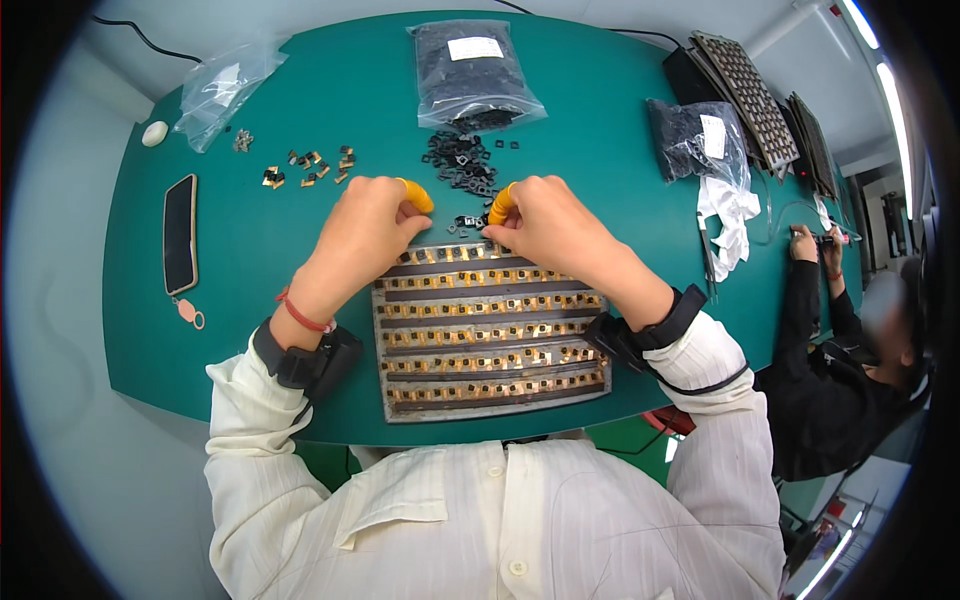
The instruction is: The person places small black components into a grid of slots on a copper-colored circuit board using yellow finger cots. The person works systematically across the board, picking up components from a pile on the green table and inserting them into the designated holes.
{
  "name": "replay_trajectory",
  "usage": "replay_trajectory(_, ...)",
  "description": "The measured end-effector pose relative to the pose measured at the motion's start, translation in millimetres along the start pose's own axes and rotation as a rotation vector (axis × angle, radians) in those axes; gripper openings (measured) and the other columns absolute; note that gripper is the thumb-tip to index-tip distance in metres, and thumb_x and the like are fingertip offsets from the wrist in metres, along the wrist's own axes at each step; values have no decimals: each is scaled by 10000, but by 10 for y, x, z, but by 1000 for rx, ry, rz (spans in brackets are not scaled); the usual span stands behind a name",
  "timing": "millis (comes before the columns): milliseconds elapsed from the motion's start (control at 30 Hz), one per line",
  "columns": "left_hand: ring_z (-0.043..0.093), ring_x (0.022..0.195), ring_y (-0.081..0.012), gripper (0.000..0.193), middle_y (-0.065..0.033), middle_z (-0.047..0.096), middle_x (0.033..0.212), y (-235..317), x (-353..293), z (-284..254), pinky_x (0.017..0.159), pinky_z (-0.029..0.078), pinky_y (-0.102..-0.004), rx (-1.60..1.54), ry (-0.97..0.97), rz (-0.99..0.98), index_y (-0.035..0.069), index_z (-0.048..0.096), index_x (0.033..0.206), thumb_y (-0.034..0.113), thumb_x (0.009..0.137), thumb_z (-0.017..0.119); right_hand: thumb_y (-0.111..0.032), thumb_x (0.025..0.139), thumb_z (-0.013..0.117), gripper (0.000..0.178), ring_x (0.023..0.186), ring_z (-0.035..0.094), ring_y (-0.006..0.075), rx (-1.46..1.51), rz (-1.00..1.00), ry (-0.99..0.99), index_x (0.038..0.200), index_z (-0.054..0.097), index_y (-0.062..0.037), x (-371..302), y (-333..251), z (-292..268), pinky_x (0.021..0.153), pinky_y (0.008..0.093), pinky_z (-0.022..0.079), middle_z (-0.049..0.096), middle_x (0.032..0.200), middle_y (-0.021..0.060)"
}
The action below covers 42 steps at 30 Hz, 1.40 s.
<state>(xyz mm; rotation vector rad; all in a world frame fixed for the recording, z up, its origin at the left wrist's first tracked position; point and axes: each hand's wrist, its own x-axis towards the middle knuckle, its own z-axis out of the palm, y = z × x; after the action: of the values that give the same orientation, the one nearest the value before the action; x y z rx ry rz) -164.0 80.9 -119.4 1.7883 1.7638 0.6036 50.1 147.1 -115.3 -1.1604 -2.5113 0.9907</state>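
Note:
My left hand (368,228) is at the top left corner of a metal tray (490,411), its thumb and forefinger curled toward each other. If anything small is between them, I cannot make it out. Across from it, my right hand (556,222) is bent in a pinch over the tray's far edge, and its fingertips hide what they hold. Both forefingers wear yellow finger cots. Between the hands lie a few small black and silvery pieces (467,223). The tray carries several rows of small gold-coloured parts with black squares (490,334).
Loose black square pieces (460,160) spill below a clear bag (472,75). Gold-and-black parts (310,166) lie left, near a phone (180,235). Right are another bag (697,140), white tissue (729,220), tweezers (706,255) and stacked trays (748,95). A co-worker (835,390) sits at right.

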Motion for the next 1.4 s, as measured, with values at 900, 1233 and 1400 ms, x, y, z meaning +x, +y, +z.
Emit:
replay_trajectory(900,682,716,-257,146,-154,687,811,-146,-135,-15,649,534,-348,196,119,11,-22,730,891,87,794,745,-62,775,740,147,708,687,347,-114,-164,-6,875,721,44,35,57,-8,670,398,544,687,761,212)
replay_trajectory(1233,664,697,-271,149,-142,670,791,-164,-262,-22,620,514,-360,219,170,112,-29,726,895,82,797,745,-49,789,714,135,729,691,337,40,-46,39,888,723,42,-110,94,-116,693,392,548,700,798,205)
replay_trajectory(1400,653,682,-261,162,-137,663,788,-210,-254,-9,612,509,-350,220,168,85,-39,719,877,100,798,747,-56,780,721,143,721,680,339,-38,-87,34,872,707,54,-74,25,-21,679,399,536,684,767,200)
